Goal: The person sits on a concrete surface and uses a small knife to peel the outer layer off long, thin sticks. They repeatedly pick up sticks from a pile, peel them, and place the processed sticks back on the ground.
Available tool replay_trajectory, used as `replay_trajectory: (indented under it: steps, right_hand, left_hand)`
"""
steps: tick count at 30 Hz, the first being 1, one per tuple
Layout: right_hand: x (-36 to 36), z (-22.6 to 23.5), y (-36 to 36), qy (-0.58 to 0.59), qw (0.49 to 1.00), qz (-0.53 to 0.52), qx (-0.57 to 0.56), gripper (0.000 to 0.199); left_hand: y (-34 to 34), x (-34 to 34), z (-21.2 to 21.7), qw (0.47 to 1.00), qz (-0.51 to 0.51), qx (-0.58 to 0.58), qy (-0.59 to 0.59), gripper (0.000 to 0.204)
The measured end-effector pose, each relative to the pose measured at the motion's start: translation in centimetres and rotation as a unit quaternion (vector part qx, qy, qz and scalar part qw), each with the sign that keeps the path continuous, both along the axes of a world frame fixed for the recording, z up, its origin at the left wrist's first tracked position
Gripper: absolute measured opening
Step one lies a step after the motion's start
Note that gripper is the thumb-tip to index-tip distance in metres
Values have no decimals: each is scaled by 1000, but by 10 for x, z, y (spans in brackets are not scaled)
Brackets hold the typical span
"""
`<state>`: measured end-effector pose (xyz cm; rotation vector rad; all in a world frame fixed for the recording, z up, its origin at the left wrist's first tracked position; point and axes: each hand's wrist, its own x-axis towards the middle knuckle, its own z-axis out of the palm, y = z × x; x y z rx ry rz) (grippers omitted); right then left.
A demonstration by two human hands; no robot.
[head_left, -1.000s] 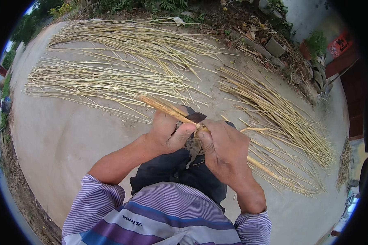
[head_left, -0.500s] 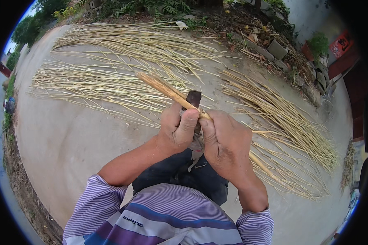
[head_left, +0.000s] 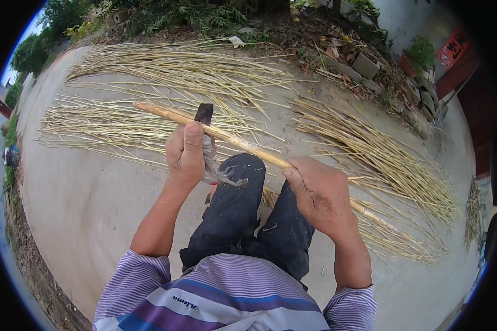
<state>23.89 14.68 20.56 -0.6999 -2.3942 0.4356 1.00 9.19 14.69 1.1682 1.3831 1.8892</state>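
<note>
A long pale bamboo stick (head_left: pixel 243 144) runs from upper left to lower right across my lap. My left hand (head_left: pixel 185 151) grips a dark-bladed knife (head_left: pixel 204 113) with a cloth-wrapped handle, thumb up, the blade resting against the stick. My right hand (head_left: pixel 320 193) is closed around the stick farther down its length. My knees in dark trousers (head_left: pixel 243 204) lie under the stick.
Rows of thin split bamboo strips (head_left: pixel 171 69) lie spread on the concrete ground (head_left: pixel 88 204) ahead, and another fan of strips (head_left: pixel 381 149) lies to the right. Bricks and debris (head_left: pixel 364 66) line the far edge beside green plants.
Both hands have drawn apart: my left hand and the knife moved up and left along the stick, my right hand slid right. The stick now shows across my knees.
</note>
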Motion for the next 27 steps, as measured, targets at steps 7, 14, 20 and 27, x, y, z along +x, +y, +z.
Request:
replay_trajectory:
  steps: [7, 14, 20, 27]
  right_hand:
    - [-1, -4, -4, 20, 997, 15, -73, 14]
    - [-11, -3, -6, 13, 997, 27, -65, 17]
    - [8, -5, -3, -17, 997, 19, -78, 16]
    - [1, -15, -16, -28, 996, 24, -78, 17]
  left_hand:
    - [-9, 17, -12, 984, 18, -6, 179, 51]
    - [-8, 37, -17, 976, -21, 21, 214, 48]
    - [-10, 5, -5, 995, -8, -43, 94, 44]
    - [-8, 56, -18, 961, -79, 24, 263, 38]
